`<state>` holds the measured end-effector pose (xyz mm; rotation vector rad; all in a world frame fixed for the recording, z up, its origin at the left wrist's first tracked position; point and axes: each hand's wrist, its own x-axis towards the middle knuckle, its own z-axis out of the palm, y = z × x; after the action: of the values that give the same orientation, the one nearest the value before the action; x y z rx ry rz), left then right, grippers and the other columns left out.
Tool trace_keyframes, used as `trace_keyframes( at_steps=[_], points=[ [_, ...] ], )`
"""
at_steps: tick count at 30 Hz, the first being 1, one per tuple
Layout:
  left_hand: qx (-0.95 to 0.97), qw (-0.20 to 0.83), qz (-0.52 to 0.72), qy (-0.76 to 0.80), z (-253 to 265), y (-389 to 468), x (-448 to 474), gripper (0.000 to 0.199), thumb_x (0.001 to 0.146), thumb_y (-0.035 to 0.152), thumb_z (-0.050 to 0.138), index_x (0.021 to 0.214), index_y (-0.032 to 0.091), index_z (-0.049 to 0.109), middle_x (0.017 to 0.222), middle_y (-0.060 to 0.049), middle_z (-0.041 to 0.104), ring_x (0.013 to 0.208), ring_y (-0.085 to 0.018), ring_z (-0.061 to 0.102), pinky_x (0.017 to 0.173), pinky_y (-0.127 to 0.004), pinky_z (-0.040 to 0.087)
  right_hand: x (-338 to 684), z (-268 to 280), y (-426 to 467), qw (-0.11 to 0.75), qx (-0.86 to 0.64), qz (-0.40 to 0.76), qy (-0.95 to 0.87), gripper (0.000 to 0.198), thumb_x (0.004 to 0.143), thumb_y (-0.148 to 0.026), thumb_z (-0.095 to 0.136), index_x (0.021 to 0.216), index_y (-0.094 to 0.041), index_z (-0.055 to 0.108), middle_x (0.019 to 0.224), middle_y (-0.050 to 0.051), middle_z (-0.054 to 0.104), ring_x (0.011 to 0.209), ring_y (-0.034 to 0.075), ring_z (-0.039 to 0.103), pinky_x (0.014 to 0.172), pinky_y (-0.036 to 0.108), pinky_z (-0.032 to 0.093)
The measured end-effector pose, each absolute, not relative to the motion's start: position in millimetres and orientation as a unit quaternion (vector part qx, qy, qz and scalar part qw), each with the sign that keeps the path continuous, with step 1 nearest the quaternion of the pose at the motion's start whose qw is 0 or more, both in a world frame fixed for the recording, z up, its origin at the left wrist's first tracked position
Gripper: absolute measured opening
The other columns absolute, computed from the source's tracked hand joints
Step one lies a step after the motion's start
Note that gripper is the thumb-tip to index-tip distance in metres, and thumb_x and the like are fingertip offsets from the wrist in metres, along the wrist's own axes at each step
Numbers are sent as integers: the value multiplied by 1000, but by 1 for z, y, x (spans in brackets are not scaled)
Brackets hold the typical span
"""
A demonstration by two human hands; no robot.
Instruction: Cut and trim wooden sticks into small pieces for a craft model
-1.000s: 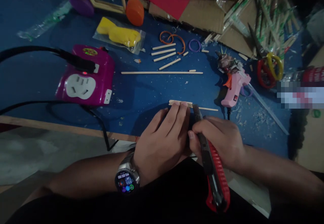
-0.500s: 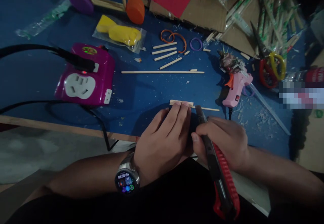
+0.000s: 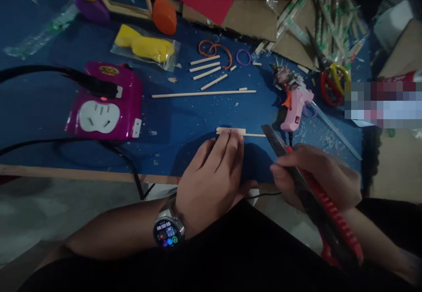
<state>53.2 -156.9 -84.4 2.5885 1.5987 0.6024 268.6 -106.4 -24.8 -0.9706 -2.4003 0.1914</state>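
Observation:
With its fingertips, my left hand (image 3: 214,169) holds a short flat wooden piece (image 3: 242,131) and a thin wooden stick (image 3: 255,135) down on the blue table; the stick sticks out to the right. A smartwatch (image 3: 169,230) is on that wrist. My right hand (image 3: 316,177) is closed around a red and black utility knife (image 3: 329,208), its blade tip just right of the stick's end. Beyond the hands lie a longer wooden stick (image 3: 204,93) and several short cut sticks (image 3: 206,67).
To the left stands a magenta power socket box (image 3: 132,103) with black cables. A pink glue gun (image 3: 296,109), scissors (image 3: 331,81) and a clear glue stick (image 3: 339,131) lie right. Behind are bagged yellow balloons (image 3: 145,48), cardboard (image 3: 244,21) and wrapped sticks (image 3: 336,23).
My right hand and the utility knife have moved right, away from the flat wooden piece. My left hand still presses at nearly the same spot. The whole view has shifted slightly.

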Motion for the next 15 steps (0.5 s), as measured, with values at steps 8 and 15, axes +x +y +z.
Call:
trace_keyframes(
  at_steps=[8, 15],
  points=[
    [851, 15, 179, 494, -82, -156, 49, 75, 111, 52, 55, 156, -7, 57, 160, -28, 62, 148, -40, 60, 117, -49, 51, 278, -40, -146, 340, -524, 335, -705, 38, 98, -22, 81, 132, -38, 72, 123, 2, 85, 91, 25, 85, 71, 39, 72],
    [865, -1, 164, 473, -78, -154, 44, 76, 109, 52, 58, 155, -9, 57, 158, -32, 62, 147, -43, 61, 114, -50, 54, 272, -29, -156, 395, -520, 561, -510, 28, 108, -43, 54, 126, -28, 71, 118, 10, 83, 63, 23, 78, 44, 34, 61]
  ],
)
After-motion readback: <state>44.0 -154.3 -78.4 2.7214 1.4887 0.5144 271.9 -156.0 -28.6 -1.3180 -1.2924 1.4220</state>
